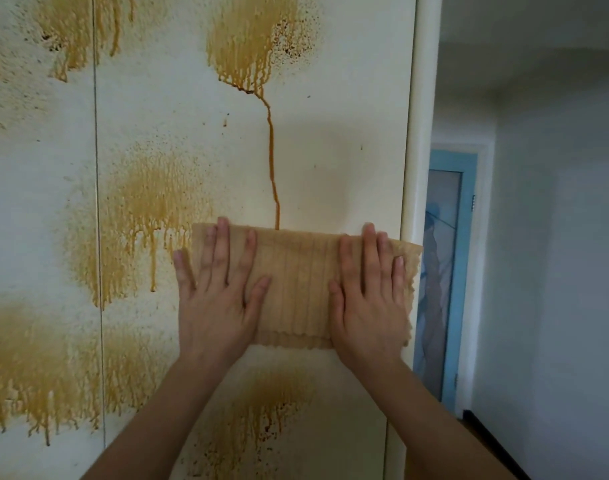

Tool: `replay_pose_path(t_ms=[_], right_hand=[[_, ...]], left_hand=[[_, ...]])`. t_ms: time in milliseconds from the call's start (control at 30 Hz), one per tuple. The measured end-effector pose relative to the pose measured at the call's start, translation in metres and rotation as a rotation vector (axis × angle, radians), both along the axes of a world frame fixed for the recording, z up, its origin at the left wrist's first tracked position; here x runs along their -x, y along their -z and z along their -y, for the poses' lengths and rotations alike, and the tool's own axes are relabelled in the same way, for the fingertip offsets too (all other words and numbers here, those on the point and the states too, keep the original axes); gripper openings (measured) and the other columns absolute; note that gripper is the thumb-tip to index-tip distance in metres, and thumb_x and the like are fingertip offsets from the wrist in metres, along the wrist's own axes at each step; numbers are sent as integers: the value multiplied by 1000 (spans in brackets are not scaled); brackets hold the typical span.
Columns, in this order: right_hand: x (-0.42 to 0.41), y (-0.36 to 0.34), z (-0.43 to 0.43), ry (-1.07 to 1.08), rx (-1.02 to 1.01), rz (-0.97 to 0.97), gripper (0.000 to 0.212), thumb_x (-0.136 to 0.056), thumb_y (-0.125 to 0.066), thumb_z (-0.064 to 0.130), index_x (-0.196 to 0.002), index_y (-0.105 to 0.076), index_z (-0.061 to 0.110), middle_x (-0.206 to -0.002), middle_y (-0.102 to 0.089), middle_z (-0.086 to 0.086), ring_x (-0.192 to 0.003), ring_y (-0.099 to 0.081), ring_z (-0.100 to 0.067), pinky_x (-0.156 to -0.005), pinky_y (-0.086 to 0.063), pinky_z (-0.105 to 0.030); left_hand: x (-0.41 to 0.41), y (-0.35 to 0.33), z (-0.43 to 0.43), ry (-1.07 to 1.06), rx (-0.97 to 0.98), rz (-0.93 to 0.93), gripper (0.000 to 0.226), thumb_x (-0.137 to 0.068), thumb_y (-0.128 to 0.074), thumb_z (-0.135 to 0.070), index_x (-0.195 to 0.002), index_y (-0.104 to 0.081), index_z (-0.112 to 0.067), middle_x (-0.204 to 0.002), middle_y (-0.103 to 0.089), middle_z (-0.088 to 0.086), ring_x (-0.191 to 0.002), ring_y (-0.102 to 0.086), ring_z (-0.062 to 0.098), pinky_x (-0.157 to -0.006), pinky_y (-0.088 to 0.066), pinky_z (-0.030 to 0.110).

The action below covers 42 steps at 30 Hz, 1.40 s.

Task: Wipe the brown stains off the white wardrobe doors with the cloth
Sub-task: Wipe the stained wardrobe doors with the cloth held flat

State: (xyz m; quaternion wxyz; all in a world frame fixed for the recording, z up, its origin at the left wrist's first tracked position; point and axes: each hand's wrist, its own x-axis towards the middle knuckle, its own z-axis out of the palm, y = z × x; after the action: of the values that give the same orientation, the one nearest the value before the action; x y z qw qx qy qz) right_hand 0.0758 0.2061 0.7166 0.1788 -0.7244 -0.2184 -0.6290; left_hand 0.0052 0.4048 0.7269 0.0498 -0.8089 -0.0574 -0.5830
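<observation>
My left hand (216, 303) and right hand (369, 299), fingers spread flat, press the cloth (296, 289) against the wardrobe door's (348, 150) right edge | grasping nothing | most brown stains (150, 209) still unwiped.

Bare forearms, no sleeves; left hand (217, 299) and right hand (369, 299) ungloved.
</observation>
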Motion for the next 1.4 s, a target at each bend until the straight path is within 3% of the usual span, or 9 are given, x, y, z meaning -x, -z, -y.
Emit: replay_pose_path(t_ms=[300, 400, 467, 533, 633, 867, 967, 1100, 1400], right_hand=[[4, -2, 2, -54, -8, -17, 62, -108, -34, 33, -165, -18, 17, -174, -10, -11, -162, -6, -28, -131, 0, -46], [5, -3, 2, -57, -8, -31, 61, -108, -34, 34, -165, -19, 17, -174, -10, -12, -162, -6, -29, -131, 0, -47], [5, -3, 2, -60, -7, -36, 61, -108, -36, 32, -164, -20, 17, -174, -11, -13, -162, -7, -30, -131, -2, -48], [6, -5, 3, -77, -4, -45, 62, -107, -42, 29, -164, -21, 17, -173, -12, -14, -162, -7, -29, -131, -3, -48], [10, -5, 8, -88, -3, -45, 67, -104, -50, 28, -164, -23, 17, -173, -12, -16, -162, -7, -30, -131, -4, -47], [6, -10, 16, 49, 78, -42, 77, -102, -47, 39, -166, -10, 14, -173, -2, -19, -161, 0, -35, -131, -4, -51], [1, -6, 16, 81, 104, -63, 73, -106, -34, 45, -166, -9, 13, -173, -1, -20, -161, -1, -35, -130, -5, -51], [-1, -15, 11, 109, 143, -61, 75, -106, -28, 54, -167, -6, 17, -173, -1, -19, -161, -2, -35, -131, 0, -47], [-9, -149, 7, 100, 127, 11, 73, -107, -27, 55, -167, -4, 19, -174, 7, -16, -162, 7, -32, -131, -5, -52]], left_hand=[[39, -21, -39, -142, -501, -207, 64, -104, -23, -52, -161, -22, -24, -163, -8, 35, -153, -13, 48, -122, -5, 67], [54, -31, 2, -199, -345, -203, 57, -103, -27, -51, -148, -49, -23, -156, -30, 36, -146, -31, 51, -120, -5, 71], [44, -36, 26, -148, -168, -169, 52, -104, -28, -50, -137, -55, -19, -161, -26, 31, -151, -20, 48, -122, 2, 67], [27, -38, 36, -38, 14, -109, 48, -107, -32, -45, -127, -54, -8, -168, -9, 24, -156, 0, 41, -124, 5, 62], [4, -24, 28, 118, 99, 14, 36, -106, -43, -34, -115, -56, -2, -169, -6, 18, -158, 1, 29, -126, -3, 60], [-13, -5, 34, 61, 67, 114, 67, -107, -24, -40, -157, -20, 4, -170, -2, 16, -158, -2, 28, -127, -7, 55], [-16, 4, 34, 71, 53, 16, 82, -101, -17, -59, -161, -5, -4, -169, 4, 19, -157, 4, 36, -127, -2, 55], [-17, -10, 16, -2, -160, -38, 88, -91, -24, -80, -162, -15, -28, -169, -2, 21, -156, 1, 44, -123, -2, 63], [-23, -150, 6, -14, -184, 79, 88, -89, -18, -85, -161, -13, -36, -170, 4, 15, -157, 5, 39, -122, -5, 67]])
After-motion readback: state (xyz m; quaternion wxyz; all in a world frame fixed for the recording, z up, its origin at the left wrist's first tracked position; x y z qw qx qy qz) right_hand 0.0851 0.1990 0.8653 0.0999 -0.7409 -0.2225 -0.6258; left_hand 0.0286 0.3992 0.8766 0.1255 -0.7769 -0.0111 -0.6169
